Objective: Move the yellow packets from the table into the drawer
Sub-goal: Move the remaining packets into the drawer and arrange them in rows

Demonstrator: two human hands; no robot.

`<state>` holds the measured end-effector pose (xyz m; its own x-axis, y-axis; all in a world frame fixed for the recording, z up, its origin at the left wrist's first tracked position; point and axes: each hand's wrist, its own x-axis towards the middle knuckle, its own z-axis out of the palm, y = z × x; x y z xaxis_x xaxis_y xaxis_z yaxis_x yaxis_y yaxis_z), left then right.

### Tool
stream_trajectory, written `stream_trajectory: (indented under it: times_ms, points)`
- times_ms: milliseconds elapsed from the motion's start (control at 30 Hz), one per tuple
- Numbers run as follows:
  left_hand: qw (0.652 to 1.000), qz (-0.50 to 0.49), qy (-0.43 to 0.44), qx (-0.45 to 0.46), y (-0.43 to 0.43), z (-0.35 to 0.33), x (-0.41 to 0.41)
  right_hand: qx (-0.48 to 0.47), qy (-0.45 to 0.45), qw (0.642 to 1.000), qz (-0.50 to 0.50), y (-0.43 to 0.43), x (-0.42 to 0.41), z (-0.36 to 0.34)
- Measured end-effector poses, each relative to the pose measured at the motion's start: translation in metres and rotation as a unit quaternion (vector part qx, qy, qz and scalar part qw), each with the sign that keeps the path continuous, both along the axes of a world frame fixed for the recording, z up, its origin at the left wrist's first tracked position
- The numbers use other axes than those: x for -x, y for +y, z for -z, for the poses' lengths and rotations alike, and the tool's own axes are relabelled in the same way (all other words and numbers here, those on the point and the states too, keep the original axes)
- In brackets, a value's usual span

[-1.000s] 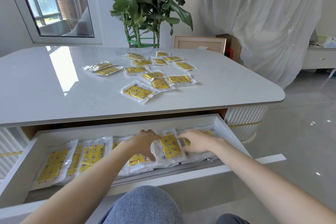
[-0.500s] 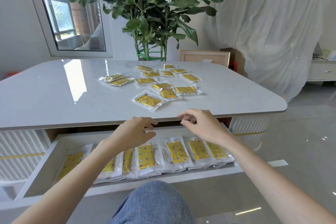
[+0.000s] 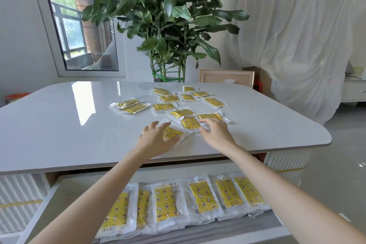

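White table [image 3: 59, 134] before a leafy plant [image 3: 168, 16]: left hand [image 3: 156, 140] and right hand [image 3: 215, 134], spread, touch yellow packets [image 3: 190, 123]

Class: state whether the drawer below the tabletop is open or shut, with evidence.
Open: the drawer juts out past the tabletop edge, its row of yellow packets exposed.

Head-worn view, forward-down over table [image 3: 59, 134], close.
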<state>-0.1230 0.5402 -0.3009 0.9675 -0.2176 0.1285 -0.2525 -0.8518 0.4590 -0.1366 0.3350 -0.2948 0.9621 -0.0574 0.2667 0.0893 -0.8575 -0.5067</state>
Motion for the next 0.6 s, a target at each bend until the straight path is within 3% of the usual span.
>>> stream_trajectory:
  times_ms: [200,333,600]
  points:
    - [0.997,-0.027,-0.021,-0.063,-0.005,0.014,-0.035,0.083,0.059,0.995,-0.001,0.006,-0.048,0.005]
    - [0.999,-0.015,-0.03,-0.043,0.006,0.018,-0.053,0.112,0.143,0.983,0.027,0.005,-0.079,0.015]
    - [0.998,-0.022,-0.034,-0.047,0.014,0.017,-0.071,0.137,0.141,0.98,0.034,0.004,-0.089,0.025]
